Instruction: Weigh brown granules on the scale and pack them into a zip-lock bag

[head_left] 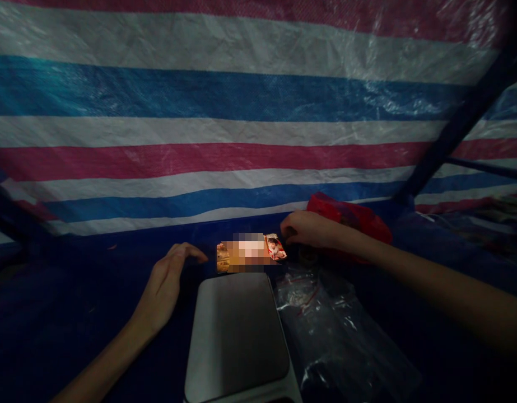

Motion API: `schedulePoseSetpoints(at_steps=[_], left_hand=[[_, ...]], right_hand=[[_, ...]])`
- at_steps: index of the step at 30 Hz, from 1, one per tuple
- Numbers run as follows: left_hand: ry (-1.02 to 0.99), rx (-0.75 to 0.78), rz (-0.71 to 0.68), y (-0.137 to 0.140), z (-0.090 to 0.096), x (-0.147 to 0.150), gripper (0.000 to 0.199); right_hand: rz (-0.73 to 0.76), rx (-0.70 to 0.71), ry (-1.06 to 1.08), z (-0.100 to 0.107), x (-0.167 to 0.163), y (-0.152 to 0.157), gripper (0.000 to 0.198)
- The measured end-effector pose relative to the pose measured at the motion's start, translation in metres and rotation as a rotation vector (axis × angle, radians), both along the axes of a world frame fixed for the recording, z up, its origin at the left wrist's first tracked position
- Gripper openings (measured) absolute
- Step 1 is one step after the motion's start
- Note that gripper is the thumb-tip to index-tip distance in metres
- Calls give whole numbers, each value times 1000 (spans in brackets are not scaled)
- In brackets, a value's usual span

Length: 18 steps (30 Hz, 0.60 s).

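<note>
Left hand [166,282], fingers loosely apart, is left of the phone [276,248]; right hand [307,228] curls, grip unclear. Light fingertips should suit.

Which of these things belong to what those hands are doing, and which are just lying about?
Probably in use, judging by closeness:
- lit screen, between the left hand and right hand

Apparently just there:
- silver flat-topped device
- clear plastic bags
- red plastic item
- striped sheet behind
</note>
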<state>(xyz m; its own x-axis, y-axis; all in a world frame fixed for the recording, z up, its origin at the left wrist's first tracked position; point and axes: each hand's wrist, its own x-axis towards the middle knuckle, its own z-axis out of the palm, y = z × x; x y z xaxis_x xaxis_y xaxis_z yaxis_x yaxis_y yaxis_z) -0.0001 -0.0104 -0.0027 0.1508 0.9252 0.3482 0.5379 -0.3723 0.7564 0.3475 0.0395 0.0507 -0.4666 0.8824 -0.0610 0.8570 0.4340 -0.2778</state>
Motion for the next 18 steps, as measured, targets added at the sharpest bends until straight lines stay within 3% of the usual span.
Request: schedulePoseSetpoints(at_steps=[6,13,15,18], left_hand=[[-12,-24,-8,0,0,-2,53],[19,-33,-17,0,2,-2,52],[30,-45,-4,-1,3,-1,52],[33,-46,8,-2,4,0,52]], right_hand=[[51,-10,208,27,27,-26,9],[92,-129,283,16,34,-46,7],[101,-95,277,16,37,-44,7],[47,116,237,21,57,-38,13]])
